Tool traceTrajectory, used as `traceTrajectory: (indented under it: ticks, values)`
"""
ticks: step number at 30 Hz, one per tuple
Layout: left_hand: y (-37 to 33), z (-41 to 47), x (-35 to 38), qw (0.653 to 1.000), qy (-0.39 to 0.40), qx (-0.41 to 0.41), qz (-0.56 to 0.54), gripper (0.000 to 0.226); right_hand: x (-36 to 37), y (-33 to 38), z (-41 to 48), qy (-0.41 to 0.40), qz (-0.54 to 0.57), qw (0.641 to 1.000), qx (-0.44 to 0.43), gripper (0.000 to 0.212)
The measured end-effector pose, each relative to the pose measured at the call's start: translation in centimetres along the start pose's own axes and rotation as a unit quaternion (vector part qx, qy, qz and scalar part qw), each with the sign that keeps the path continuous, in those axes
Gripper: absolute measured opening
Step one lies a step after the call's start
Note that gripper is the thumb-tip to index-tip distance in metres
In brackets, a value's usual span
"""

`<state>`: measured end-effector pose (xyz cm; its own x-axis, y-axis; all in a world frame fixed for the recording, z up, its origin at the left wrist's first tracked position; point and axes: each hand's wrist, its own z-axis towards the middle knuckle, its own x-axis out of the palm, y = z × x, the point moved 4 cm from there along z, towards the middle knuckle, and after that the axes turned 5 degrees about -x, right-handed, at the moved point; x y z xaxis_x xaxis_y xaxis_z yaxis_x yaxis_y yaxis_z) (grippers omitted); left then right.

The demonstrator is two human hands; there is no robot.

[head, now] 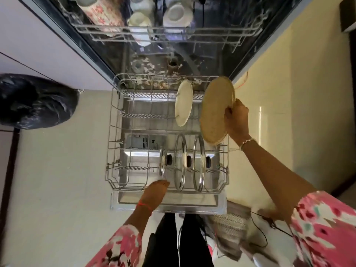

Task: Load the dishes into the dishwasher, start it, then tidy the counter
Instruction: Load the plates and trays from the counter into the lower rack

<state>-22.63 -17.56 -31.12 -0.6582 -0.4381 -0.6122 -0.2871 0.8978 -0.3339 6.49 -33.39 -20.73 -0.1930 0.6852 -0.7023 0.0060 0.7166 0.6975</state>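
- Head view, well left of the lower rack [110,143]: black bag [36,101] on the floor.
- Lower rack: pulled out over the open door and only partly filled, its left half bare. Judged: loading is under way; starting the machine and tidying the counter are still to come, and the counter is out of view.
- Left hand [155,193], at the rack's front edge: fingers fairly straight, tips touching the front rail just below the small lid [162,162]; it grips nothing that shows.
- Front of the rack: small lid, middle lid [180,162] and large lid [199,162] stand on edge side by side, already loaded.
- Beyond the rack: upper rack [212,28] carries cups [177,14] upside down, already loaded.
- Rear of the rack: white plate [184,103] stands on edge between the tines.
- Right side of the rack: tan plate [216,110], tilted on edge above the rack's wall, just right of the white plate, not yet seated.
- Right hand [236,120]: fingers and thumb curled round the tan plate's right rim, holding it.
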Motion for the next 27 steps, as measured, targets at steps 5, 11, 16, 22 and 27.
traceTrajectory:
  ticks: [5,11,16,22,27]
  values:
    - [1.6,2.3,2.4,1.000,0.007,0.023,0.000,0.022,4.4,-1.0,3.8,0.039,0.017,0.999,-0.005,0.018]
    - [2.2,2.9,3.9,0.996,0.080,0.025,-0.033,0.010,7.4,-0.9,6.1,0.062,-0.005,0.998,0.010,0.021]
    - [2.3,2.9,4.0,0.997,0.069,0.017,-0.030,0.021,9.7,-1.4,6.8,0.095,-0.008,0.995,0.004,0.020]
    - [2.3,3.5,4.4,0.998,0.062,0.013,-0.004,0.025,10.1,-1.9,6.8,0.121,0.004,0.991,0.049,0.029]
    - [2.0,3.3,3.9,0.996,0.090,-0.019,0.021,0.027,9.9,-1.8,6.7,0.162,-0.008,0.985,0.060,0.034]
